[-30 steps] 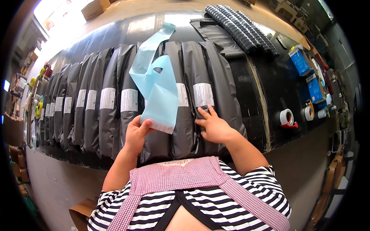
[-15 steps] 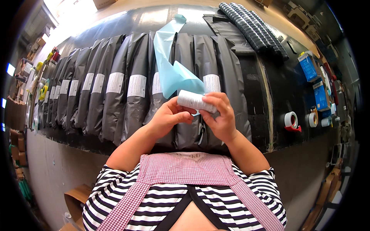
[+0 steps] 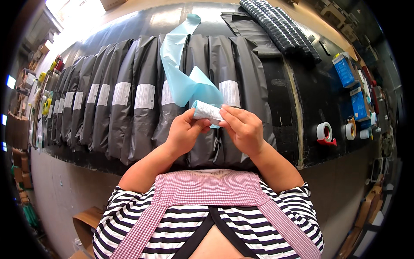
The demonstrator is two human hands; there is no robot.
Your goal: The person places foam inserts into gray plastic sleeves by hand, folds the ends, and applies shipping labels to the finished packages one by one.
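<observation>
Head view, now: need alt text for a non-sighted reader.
Left hand and right hand pinch a curled white label, with a pale blue strip trailing over a row of grey plastic packages on a black table. Tape rolls and blue boxes sit to the right; dark patterned rolls lie at the far side.

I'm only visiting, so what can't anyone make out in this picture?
Head view: inside the grey packages, hidden by their wrapping.
Head view: print on the held white label, too small and partly covered by fingers.
Head view: right part of the lower-left cardboard box, behind the striped sleeve.
</observation>
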